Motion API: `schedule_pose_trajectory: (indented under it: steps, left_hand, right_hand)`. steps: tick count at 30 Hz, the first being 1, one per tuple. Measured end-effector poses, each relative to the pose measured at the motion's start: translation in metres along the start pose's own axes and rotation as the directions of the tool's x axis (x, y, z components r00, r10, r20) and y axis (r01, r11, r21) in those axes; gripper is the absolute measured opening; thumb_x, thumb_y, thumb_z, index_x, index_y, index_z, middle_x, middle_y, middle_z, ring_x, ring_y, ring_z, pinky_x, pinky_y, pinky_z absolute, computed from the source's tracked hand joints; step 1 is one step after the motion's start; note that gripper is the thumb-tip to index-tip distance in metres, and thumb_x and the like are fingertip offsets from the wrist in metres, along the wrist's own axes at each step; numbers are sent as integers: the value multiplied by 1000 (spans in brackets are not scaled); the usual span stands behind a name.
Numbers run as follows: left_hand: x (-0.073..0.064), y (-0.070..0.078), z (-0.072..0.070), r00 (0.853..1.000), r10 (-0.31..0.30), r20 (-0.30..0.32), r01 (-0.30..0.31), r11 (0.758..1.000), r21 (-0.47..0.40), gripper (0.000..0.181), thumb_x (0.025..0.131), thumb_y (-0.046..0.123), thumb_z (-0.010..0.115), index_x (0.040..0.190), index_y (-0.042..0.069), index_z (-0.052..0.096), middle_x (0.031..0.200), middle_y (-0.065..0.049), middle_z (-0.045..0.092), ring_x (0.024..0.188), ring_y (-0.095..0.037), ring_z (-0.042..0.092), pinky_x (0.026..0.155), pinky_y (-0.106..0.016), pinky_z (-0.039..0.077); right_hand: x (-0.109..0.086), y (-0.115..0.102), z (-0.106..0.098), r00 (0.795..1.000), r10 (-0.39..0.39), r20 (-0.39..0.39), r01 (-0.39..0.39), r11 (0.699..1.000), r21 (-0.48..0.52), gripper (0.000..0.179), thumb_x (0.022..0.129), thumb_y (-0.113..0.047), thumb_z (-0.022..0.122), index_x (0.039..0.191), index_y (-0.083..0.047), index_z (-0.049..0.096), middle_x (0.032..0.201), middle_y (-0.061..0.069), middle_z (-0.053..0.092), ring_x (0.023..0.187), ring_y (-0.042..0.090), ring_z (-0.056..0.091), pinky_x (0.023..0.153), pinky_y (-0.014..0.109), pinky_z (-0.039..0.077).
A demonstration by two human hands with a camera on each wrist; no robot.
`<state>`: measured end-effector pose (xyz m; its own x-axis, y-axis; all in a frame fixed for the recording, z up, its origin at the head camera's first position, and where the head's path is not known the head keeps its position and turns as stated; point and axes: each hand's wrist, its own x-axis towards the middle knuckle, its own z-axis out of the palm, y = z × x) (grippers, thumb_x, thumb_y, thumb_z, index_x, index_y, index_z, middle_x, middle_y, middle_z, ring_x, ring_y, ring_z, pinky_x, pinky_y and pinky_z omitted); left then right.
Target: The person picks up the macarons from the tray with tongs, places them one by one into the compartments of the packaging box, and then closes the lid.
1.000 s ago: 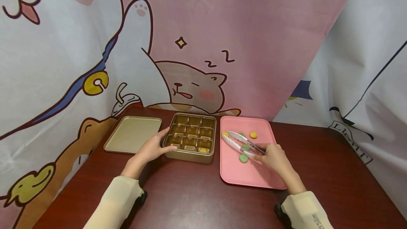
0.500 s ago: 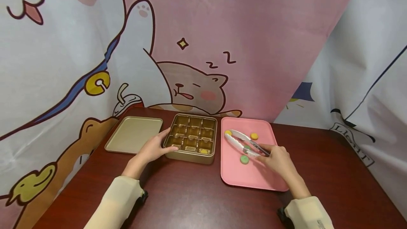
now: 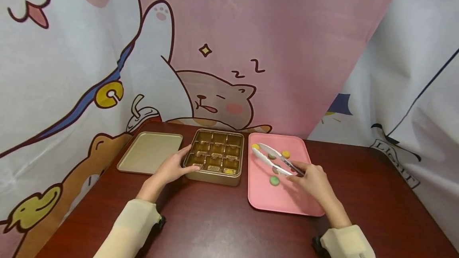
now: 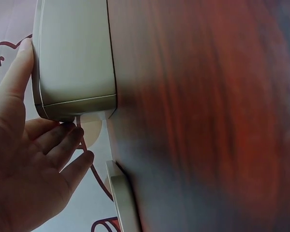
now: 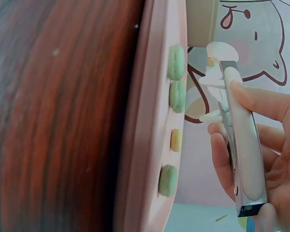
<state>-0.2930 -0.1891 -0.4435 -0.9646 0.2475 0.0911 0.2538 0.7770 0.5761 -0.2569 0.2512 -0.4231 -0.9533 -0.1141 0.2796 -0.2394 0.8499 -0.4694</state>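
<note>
Gold sq. box (image 3: 213, 176), 9 cells, upright; yel. macaron (image 3: 228, 171) in 5 o'clock cell. Metal tongs (image 5: 245, 140) at box's 3 o'clock, tips twd 10, yel. piece (image 3: 255, 146) at tips.

The right hand (image 3: 313, 178) holds tongs (image 3: 283, 160) over a pink tray (image 3: 265, 198), tips at a yellow macaron (image 3: 255, 146) toward ten o'clock. The left hand (image 3: 173, 167) touches a gold box (image 3: 211, 177) on its nine o'clock side

And it's a cloth-screened corner, home or studio we can't tell, dark wood-grain tabletop (image 3: 211, 218) at six o'clock, cartoon-printed cloth (image 3: 294, 43) hanging behind, dozing animal print (image 3: 224, 100) at twelve, creased white folds (image 3: 405, 71) at two.
</note>
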Motion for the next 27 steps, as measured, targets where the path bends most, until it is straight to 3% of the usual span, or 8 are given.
schedule_pose_trajectory:
  steps: [12,17,22,27]
  left_hand:
    - [-5,-3,-1,1000,-5,-4,5,1000,3,94,87,48,74,156,3,31,157,-23,38,138,-45,44,109,-60,40]
    - [-6,-5,1,1000,2,0,-2,1000,17,94,87,49,74,156,1,31,157,-24,38,138,-45,44,109,-60,40]
    - [-4,-4,0,1000,-1,3,1,1000,3,94,87,48,74,156,3,30,158,-22,36,140,-44,42,110,-60,39]
    - [0,-2,-1,1000,10,2,-10,1000,15,94,86,50,74,156,3,31,158,-22,37,139,-44,43,110,-59,40]
  right_hand:
    - [2,-24,1,1000,-22,12,22,998,55,48,79,-12,84,123,1,70,103,17,76,75,19,59,62,28,45]
    - [1,-31,4,999,-40,20,39,996,84,51,78,-14,85,125,0,69,105,16,76,76,17,62,62,25,47]
    - [2,-37,6,999,-45,21,43,993,107,52,78,-12,84,127,-1,68,88,9,76,71,12,61,59,20,47]
    - [3,-42,9,999,-37,33,34,994,109,51,78,-12,84,125,-1,69,84,6,74,68,12,55,56,20,43]
